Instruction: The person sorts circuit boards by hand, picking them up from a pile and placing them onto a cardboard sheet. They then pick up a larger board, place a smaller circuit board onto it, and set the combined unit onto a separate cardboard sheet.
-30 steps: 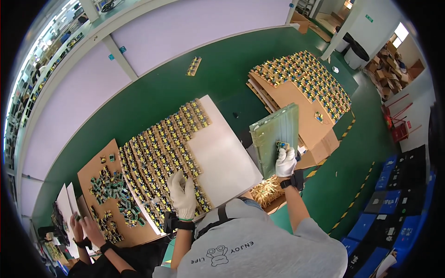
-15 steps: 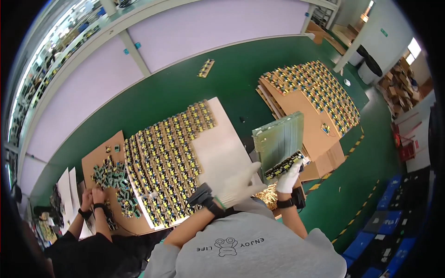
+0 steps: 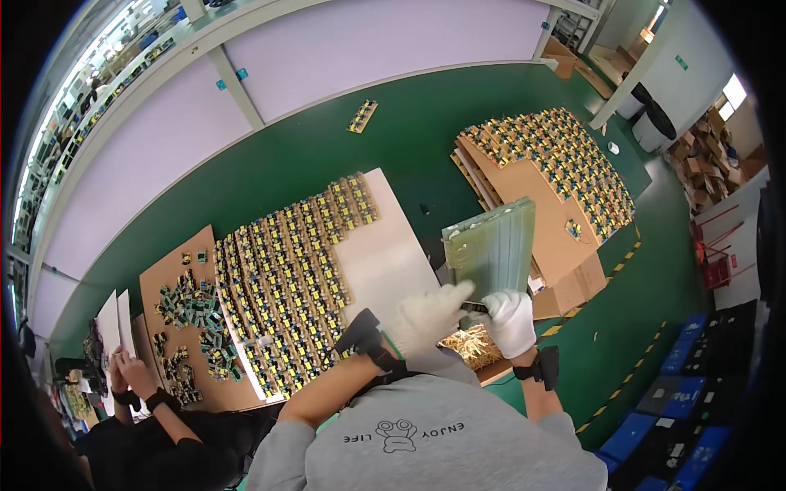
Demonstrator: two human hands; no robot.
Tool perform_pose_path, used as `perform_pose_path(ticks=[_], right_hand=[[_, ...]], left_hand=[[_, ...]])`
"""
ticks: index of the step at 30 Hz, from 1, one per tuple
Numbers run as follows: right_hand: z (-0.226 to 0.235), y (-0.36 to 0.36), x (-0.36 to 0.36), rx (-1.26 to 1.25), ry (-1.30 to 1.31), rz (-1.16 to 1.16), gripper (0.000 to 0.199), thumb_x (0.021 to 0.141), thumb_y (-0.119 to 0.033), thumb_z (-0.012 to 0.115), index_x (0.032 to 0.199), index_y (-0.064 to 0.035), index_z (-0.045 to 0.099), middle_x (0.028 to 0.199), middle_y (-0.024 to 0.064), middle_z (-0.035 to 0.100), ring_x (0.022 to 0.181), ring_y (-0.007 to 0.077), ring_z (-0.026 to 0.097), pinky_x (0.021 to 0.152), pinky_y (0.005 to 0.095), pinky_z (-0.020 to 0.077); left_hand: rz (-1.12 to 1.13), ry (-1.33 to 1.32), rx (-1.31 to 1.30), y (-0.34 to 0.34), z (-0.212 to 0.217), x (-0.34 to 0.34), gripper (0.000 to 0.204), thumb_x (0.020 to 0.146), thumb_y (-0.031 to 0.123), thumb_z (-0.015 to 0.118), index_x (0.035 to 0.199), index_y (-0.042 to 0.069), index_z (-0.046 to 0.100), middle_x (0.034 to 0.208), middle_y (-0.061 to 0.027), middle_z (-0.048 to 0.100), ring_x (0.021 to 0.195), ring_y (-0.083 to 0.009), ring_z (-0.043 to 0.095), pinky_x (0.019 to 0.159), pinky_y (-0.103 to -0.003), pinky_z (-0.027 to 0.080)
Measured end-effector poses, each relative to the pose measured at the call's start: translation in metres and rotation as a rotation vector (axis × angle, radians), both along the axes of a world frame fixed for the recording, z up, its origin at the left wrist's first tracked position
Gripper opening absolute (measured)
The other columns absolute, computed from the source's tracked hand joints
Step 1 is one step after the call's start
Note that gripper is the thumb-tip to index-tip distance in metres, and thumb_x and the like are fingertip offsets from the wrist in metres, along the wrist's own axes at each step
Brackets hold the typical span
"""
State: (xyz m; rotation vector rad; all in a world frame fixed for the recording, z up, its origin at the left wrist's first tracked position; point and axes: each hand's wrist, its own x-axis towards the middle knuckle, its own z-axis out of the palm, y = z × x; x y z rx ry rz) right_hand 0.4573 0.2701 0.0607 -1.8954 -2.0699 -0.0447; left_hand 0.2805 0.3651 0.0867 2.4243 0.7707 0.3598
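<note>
My right hand, in a white glove, is closed on a circuit board strip. Only a dark edge of that strip shows between my hands; the gloves hide the rest. My left hand, also gloved and slightly blurred, is curled at the strip's other end. Just beyond my fingers stands an upright stack of greenish, translucent panels. Below my hands is a box of thin tan strips. To the left, rows of circuit boards with yellow and black parts cover much of a white sheet.
At far right, more boards lie on stacked cardboard. A single board strip lies on the green surface. At left, a co-worker's hands are beside a pile of small boards. Blue and black crates stand at lower right.
My right hand has turned the board strip lower and towards me, so its yellow parts no longer show. My left hand has gone from extended fingers to curled. The co-worker's hands have shifted left.
</note>
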Motion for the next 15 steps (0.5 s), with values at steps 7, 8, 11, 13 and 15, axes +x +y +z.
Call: perform_pose_path(ticks=[7, 8, 11, 13, 15], right_hand=[[-0.091, 0.006, -0.012, 0.347, 0.634, -0.650, 0.027, 0.079, -0.019, 0.070, 0.091, -0.0018, 0.053, 0.079, 0.0140, 0.056, 0.072, 0.0307, 0.055, 0.068, 0.0383, 0.0453], [-0.095, 0.009, -0.016, 0.358, 0.650, -0.643, 0.028, 0.078, -0.018, 0.071, 0.091, -0.0017, 0.052, 0.078, 0.0139, 0.055, 0.072, 0.0312, 0.055, 0.068, 0.0384, 0.0452], [-0.100, 0.020, -0.012, 0.464, 0.533, -0.668, 0.025, 0.083, -0.022, 0.062, 0.091, -0.0009, 0.052, 0.078, 0.0164, 0.054, 0.071, 0.0364, 0.054, 0.067, 0.0414, 0.0448], [-0.102, 0.023, -0.008, 0.463, 0.553, -0.671, 0.025, 0.085, -0.023, 0.059, 0.091, -0.0004, 0.052, 0.078, 0.0176, 0.054, 0.072, 0.0381, 0.054, 0.067, 0.0426, 0.0447], [-0.108, 0.021, -0.005, 0.424, 0.503, -0.678, 0.023, 0.088, -0.022, 0.052, 0.094, 0.0009, 0.052, 0.079, 0.0220, 0.055, 0.072, 0.0421, 0.053, 0.067, 0.0443, 0.0435]], left_hand=[[0.229, -0.215, -0.234, 0.025, 0.001, -0.013, 0.076, 0.076, 0.023, 0.070, 0.136, 0.001, 0.027, 0.098, -0.0177, 0.053, 0.079, -0.0235, 0.058, 0.068, -0.034, 0.050], [0.291, -0.250, -0.289, 0.027, -0.001, -0.018, 0.073, 0.077, 0.022, 0.069, 0.135, 0.000, 0.030, 0.097, -0.0170, 0.054, 0.078, -0.0232, 0.058, 0.069, -0.034, 0.050], [0.380, -0.160, -0.333, 0.034, -0.006, -0.032, 0.067, 0.079, 0.024, 0.066, 0.133, -0.001, 0.034, 0.106, -0.0158, 0.054, 0.077, -0.0222, 0.059, 0.071, -0.035, 0.049], [0.440, -0.138, -0.354, 0.036, -0.019, -0.042, 0.066, 0.079, 0.021, 0.067, 0.132, -0.002, 0.036, 0.098, -0.0139, 0.058, 0.075, -0.0186, 0.059, 0.071, -0.032, 0.050], [0.510, -0.225, -0.317, 0.034, -0.032, -0.047, 0.062, 0.081, 0.021, 0.065, 0.131, -0.003, 0.037, 0.107, -0.0159, 0.057, 0.075, -0.0165, 0.059, 0.072, -0.031, 0.049]])
